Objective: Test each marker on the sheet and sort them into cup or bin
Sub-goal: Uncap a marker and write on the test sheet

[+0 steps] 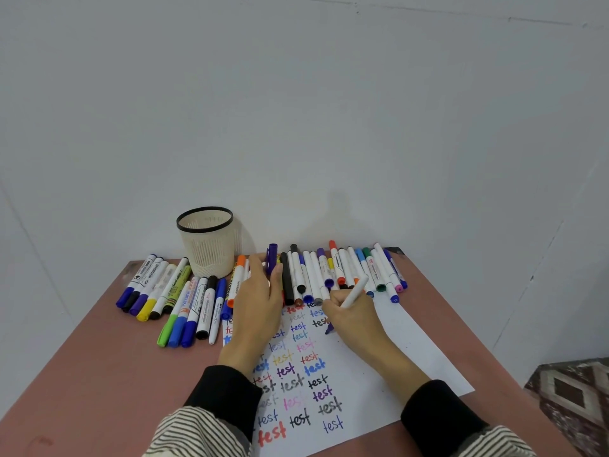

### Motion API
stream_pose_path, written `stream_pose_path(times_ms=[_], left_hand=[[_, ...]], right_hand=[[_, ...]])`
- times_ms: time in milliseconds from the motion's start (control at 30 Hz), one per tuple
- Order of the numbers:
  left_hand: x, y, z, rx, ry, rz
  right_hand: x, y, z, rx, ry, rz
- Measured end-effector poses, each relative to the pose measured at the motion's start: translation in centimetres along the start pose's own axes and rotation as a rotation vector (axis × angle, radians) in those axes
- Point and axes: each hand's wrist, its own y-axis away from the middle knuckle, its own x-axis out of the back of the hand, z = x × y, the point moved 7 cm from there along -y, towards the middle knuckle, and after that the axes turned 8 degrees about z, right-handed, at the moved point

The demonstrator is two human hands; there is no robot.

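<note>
We were mid-test: our right hand (354, 316) gripped the purple marker (353, 293), tip on the sheet (395, 351); our left hand (260, 298) pinched its cap (272, 258), right of the cup (207, 242). Next, judge the ink and recap.

Taking the cup (207, 242) as landmark: it stands upright at the back of the bench (99, 374), close to the wall (296, 110), its mouth open from above. Just left of it and in front, a fan of thick markers (164, 291) lies flat, blocking low approach from that side. Right of the cup a long row of slim markers (346, 272) runs along the wall. The left hand (260, 301) pinches a purple cap (272, 258) just right of the cup; the right hand (352, 318) grips a white marker (354, 291) farther right. In front of the cup, beyond the fan, lies bare bench; the sheet (412, 351) covers the bench toward the right.
</note>
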Motion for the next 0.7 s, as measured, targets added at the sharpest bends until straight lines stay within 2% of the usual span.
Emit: stream_pose_path(times_ms=[133, 700], left_hand=[[0.02, -0.07, 0.21, -0.003, 0.002, -0.009], [-0.12, -0.04, 0.21, -0.012, -0.013, -0.026]], right_hand=[[0.58, -0.2, -0.17, 0.015, -0.021, 0.047], [0.3, -0.32, 0.12, -0.004, -0.018, -0.015]])
